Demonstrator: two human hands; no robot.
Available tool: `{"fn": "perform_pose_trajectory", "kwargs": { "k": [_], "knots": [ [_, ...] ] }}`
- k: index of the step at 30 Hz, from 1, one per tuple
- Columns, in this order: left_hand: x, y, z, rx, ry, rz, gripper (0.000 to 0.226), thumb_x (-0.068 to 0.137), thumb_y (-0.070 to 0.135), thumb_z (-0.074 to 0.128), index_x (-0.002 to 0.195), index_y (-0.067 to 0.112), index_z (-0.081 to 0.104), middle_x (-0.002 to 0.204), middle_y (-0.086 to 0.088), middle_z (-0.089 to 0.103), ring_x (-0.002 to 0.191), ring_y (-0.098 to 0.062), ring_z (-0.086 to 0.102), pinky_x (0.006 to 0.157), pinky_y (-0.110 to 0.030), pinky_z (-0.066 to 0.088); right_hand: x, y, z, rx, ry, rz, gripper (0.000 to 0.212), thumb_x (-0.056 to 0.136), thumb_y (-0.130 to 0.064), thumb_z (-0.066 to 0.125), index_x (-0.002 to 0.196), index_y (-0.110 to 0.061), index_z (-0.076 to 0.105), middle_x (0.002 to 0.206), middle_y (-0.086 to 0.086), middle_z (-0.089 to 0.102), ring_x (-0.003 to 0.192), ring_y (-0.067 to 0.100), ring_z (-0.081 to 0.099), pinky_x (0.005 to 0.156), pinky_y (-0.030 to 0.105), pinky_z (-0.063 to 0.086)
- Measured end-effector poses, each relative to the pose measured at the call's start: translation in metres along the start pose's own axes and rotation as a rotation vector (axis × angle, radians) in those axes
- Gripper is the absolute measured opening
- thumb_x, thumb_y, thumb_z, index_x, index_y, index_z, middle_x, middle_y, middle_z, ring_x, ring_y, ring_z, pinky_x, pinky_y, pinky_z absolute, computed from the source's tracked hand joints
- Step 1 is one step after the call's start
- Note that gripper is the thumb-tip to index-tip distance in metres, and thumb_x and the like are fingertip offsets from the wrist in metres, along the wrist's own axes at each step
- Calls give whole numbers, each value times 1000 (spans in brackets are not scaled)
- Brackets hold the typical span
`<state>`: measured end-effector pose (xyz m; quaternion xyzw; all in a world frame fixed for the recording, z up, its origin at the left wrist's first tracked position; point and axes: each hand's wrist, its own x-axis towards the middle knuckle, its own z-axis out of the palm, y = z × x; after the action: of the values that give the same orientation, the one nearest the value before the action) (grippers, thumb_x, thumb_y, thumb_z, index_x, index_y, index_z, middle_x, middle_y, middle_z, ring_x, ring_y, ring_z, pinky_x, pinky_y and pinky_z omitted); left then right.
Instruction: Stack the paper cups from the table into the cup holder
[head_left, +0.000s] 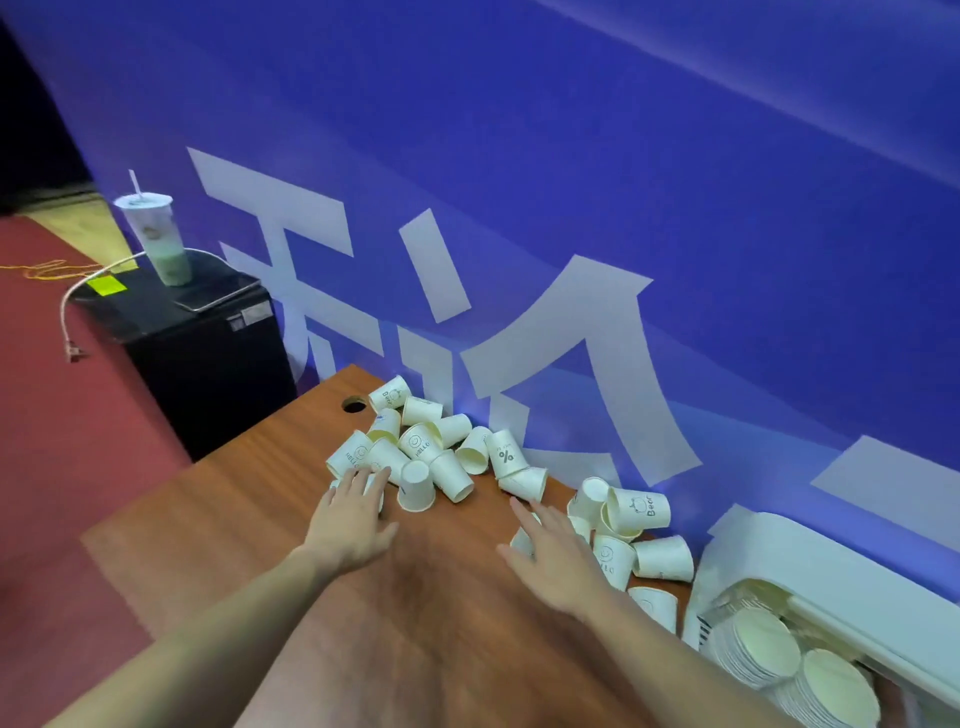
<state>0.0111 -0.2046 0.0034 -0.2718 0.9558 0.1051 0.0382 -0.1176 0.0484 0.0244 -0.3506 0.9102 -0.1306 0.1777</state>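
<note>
Several white paper cups (421, 441) lie in a heap at the far side of the brown table (249, 499), against the blue wall. A second group of cups (636, 512) lies further right. My left hand (353, 514) reaches flat over the near edge of the left heap, fingers straight, covering a cup. My right hand (556, 556) is stretched out with straight fingers beside a cup (522, 540) near the right group. The white cup holder (831, 582) stands at the right edge, with stacked cups (766, 649) lying in it.
A round cable hole (354, 404) is in the table's far left corner. Left of the table a black cabinet (208, 358) carries a plastic drink cup with a straw (156, 239) and a white cable. Red carpet lies to the left.
</note>
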Motion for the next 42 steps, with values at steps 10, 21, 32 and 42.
{"fn": "perform_pose_trajectory", "kwargs": {
  "k": [10, 21, 32, 42],
  "knots": [
    [63, -73, 7, 237, -172, 82, 64, 92, 42, 48, 150, 32, 24, 145, 1, 34, 131, -21, 36, 105, -37, 34, 96, -53, 31, -150, -27, -30, 60, 95, -50, 42, 150, -31, 26, 145, 1, 40, 133, 23, 34, 107, 40, 35],
    [151, -52, 13, 596, -352, 478, 19, 87, 12, 58, 103, 22, 60, 103, 4, 65, 98, -21, 62, 67, -30, 41, 197, -58, 38, -378, -52, -77, 47, 97, -32, 47, 143, -28, 37, 129, 3, 49, 118, 24, 41, 94, 36, 37],
    [189, -45, 44, 764, -462, 618, 20, 90, 8, 55, 104, 18, 66, 102, 4, 64, 95, -21, 61, 66, -30, 40, 280, -45, 80, -472, -170, -116, 61, 93, -25, 56, 145, -32, 25, 127, 6, 47, 114, 27, 44, 86, 37, 38],
    [182, -30, 36, 762, -448, 614, 13, 96, 18, 47, 91, 18, 59, 103, -1, 67, 92, -24, 64, 56, -28, 33, 252, -34, 71, -439, -82, -141, 27, 93, -27, 53, 119, -19, 51, 113, 6, 58, 108, 28, 54, 86, 37, 36]
  ]
}}
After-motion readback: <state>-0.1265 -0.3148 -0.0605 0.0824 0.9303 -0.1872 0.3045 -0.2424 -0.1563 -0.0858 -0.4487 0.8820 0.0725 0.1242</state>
